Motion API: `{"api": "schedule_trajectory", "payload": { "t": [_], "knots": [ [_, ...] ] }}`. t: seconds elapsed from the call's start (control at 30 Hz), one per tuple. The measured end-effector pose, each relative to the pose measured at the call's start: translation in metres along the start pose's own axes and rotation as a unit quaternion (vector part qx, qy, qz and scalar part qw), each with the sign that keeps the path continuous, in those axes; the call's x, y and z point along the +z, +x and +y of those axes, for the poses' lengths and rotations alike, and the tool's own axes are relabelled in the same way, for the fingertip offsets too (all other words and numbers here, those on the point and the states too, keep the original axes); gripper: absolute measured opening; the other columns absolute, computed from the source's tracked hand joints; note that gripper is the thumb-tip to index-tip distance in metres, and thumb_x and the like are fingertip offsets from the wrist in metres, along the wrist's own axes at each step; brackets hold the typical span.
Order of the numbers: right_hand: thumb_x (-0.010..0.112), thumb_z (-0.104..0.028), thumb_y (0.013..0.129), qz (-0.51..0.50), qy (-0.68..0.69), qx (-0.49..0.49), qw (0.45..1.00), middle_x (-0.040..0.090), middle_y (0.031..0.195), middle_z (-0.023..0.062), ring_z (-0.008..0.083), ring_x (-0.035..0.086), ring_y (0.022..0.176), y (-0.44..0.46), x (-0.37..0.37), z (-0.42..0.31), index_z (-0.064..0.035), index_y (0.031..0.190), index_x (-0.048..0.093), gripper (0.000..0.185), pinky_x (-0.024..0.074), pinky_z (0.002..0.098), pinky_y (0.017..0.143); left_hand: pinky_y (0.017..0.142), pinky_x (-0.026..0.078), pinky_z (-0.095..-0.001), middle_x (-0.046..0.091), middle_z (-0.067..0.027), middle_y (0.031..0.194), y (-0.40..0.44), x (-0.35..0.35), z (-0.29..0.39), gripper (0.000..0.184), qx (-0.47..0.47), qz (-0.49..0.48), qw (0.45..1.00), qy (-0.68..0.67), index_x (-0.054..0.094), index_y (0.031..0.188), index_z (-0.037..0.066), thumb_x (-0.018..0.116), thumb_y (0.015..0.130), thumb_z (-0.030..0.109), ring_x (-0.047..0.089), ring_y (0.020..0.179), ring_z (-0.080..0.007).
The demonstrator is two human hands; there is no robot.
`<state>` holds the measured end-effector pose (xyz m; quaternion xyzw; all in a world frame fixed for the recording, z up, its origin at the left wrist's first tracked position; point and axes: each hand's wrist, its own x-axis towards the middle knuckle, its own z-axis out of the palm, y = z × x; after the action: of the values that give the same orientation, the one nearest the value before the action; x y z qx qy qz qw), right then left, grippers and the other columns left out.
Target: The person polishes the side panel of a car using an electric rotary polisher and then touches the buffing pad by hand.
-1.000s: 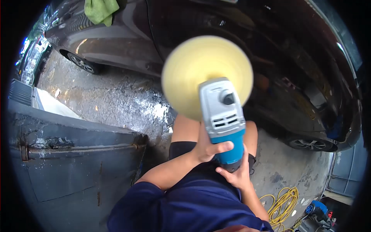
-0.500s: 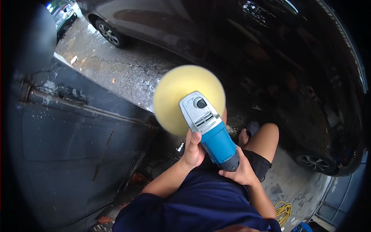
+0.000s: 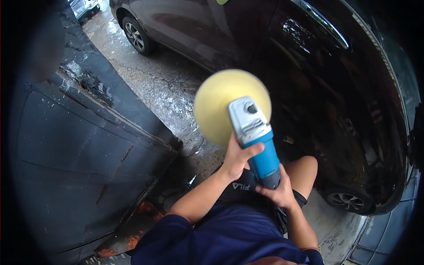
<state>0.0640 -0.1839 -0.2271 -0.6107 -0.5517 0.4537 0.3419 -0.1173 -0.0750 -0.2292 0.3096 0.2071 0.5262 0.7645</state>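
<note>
A blue polisher (image 3: 264,160) with a silver head is held in front of my body. Its round yellow pad (image 3: 212,110) faces away from me, and its blurred rim suggests spinning. My left hand (image 3: 238,158) grips the body just behind the silver head, thumb across the top and fingers hidden underneath. Around the dark rear end of the tool my right hand (image 3: 282,190) is closed. To the right of the pad is the glossy side of a dark car (image 3: 327,101); I see a gap between them, though its depth is hard to judge.
A dark, scuffed panel (image 3: 84,163) with a ledge runs along my left. Wet, cracked concrete (image 3: 170,95) lies between it and the car. The car's near wheel (image 3: 351,199) is at lower right, its other wheel (image 3: 134,36) at upper left. My bent knee (image 3: 307,170) is beside the car.
The polisher and both hands have shifted right in view, closer to the car side. My left thumb now lies across the blue body. The camera view has turned somewhat too.
</note>
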Motion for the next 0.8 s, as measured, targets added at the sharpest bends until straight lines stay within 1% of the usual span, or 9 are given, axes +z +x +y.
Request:
{"api": "schedule_trajectory", "payload": {
  "t": [0.03, 0.07, 0.13, 0.2, 0.27, 0.3, 0.4, 0.6, 0.8],
  "knots": [
    [0.095, -0.016, 0.071, 0.014, 0.040, 0.001, 0.999, 0.068, 0.123, 0.0130, 0.0215, 0.067, 0.111, 0.012, -0.006, 0.005, 0.0018, 0.144, 0.048, 0.088, 0.0524, 0.0377, 0.103, 0.099, 0.055, -0.0357, 0.066, -0.0105, 0.126, 0.018, 0.008, 0.004, 0.077, 0.023, -0.016, 1.000, 0.010, 0.050, 0.141, 0.002, 0.093, 0.080, 0.023, 0.066, 0.113, -0.0182],
    [0.095, -0.021, 0.071, 0.022, 0.042, -0.007, 0.999, 0.069, 0.124, 0.0170, 0.0272, 0.066, 0.118, 0.025, -0.013, -0.005, 0.0017, 0.147, 0.046, 0.093, 0.0499, 0.0404, 0.106, 0.098, 0.055, -0.0352, 0.067, -0.0100, 0.125, 0.037, 0.021, 0.012, 0.074, 0.046, -0.033, 0.998, 0.021, 0.052, 0.140, 0.002, 0.092, 0.080, 0.021, 0.066, 0.112, -0.0179],
    [0.093, -0.016, 0.071, 0.034, 0.146, 0.002, 0.989, 0.070, 0.120, 0.0147, 0.0232, 0.067, 0.113, 0.046, -0.026, -0.030, 0.0021, 0.141, 0.051, 0.084, 0.0507, 0.0379, 0.103, 0.097, 0.055, -0.0341, 0.069, -0.0083, 0.120, 0.074, 0.041, 0.022, 0.065, 0.096, -0.056, 0.991, 0.075, 0.058, 0.134, 0.001, 0.090, 0.080, 0.018, 0.067, 0.109, -0.0164],
    [0.090, -0.009, 0.071, 0.108, 0.098, -0.111, 0.983, 0.072, 0.108, 0.0101, 0.0206, 0.068, 0.101, 0.074, -0.037, -0.028, 0.0021, 0.131, 0.057, 0.070, 0.0536, 0.0358, 0.095, 0.091, 0.056, -0.0332, 0.070, -0.0061, 0.110, 0.109, 0.061, 0.033, 0.051, 0.129, -0.094, 0.981, 0.109, 0.067, 0.123, 0.002, 0.089, 0.081, 0.022, 0.068, 0.100, -0.0147],
    [0.090, -0.009, 0.072, 0.103, 0.097, -0.098, 0.985, 0.072, 0.102, 0.0086, 0.0173, 0.069, 0.088, 0.097, -0.056, -0.036, 0.0020, 0.130, 0.057, 0.068, 0.0563, 0.0326, 0.083, 0.091, 0.056, -0.0327, 0.070, -0.0059, 0.110, 0.140, 0.076, 0.038, 0.051, 0.149, -0.100, 0.976, 0.122, 0.066, 0.123, 0.002, 0.089, 0.081, 0.021, 0.068, 0.099, -0.0144],
    [0.089, -0.008, 0.073, 0.095, 0.119, -0.075, 0.985, 0.070, 0.097, 0.0070, 0.0135, 0.066, 0.075, 0.106, -0.062, -0.040, 0.0011, 0.128, 0.057, 0.063, 0.0552, 0.0296, 0.069, 0.090, 0.056, -0.0325, 0.071, -0.0054, 0.108, 0.155, 0.083, 0.042, 0.049, 0.161, -0.110, 0.972, 0.133, 0.067, 0.120, 0.002, 0.089, 0.081, 0.022, 0.068, 0.097, -0.0144],
    [0.088, -0.006, 0.075, 0.103, 0.152, -0.097, 0.978, 0.068, 0.092, 0.0054, 0.0106, 0.062, 0.065, 0.131, -0.072, -0.053, 0.0000, 0.125, 0.057, 0.059, 0.0510, 0.0273, 0.058, 0.089, 0.057, -0.0326, 0.072, -0.0072, 0.109, 0.184, 0.096, 0.051, 0.049, 0.185, -0.117, 0.963, 0.156, 0.069, 0.120, 0.001, 0.089, 0.080, 0.022, 0.069, 0.097, -0.0145],
    [0.086, -0.005, 0.074, 0.090, 0.157, -0.111, 0.977, 0.068, 0.092, 0.0061, 0.0121, 0.063, 0.067, 0.162, -0.086, -0.074, -0.0002, 0.125, 0.057, 0.059, 0.0526, 0.0286, 0.060, 0.094, 0.058, -0.0359, 0.064, -0.0202, 0.120, 0.215, 0.103, 0.066, 0.092, 0.221, -0.062, 0.946, 0.228, 0.043, 0.130, -0.008, 0.096, 0.072, 0.040, 0.067, 0.109, -0.0219],
    [0.087, -0.007, 0.073, 0.075, 0.156, -0.132, 0.976, 0.070, 0.096, 0.0068, 0.0129, 0.065, 0.071, 0.180, -0.088, -0.079, -0.0005, 0.126, 0.057, 0.061, 0.0539, 0.0291, 0.062, 0.095, 0.058, -0.0359, 0.063, -0.0218, 0.121, 0.222, 0.102, 0.080, 0.095, 0.224, -0.054, 0.941, 0.248, 0.041, 0.130, -0.010, 0.096, 0.071, 0.039, 0.067, 0.110, -0.0229]
  ]
}}
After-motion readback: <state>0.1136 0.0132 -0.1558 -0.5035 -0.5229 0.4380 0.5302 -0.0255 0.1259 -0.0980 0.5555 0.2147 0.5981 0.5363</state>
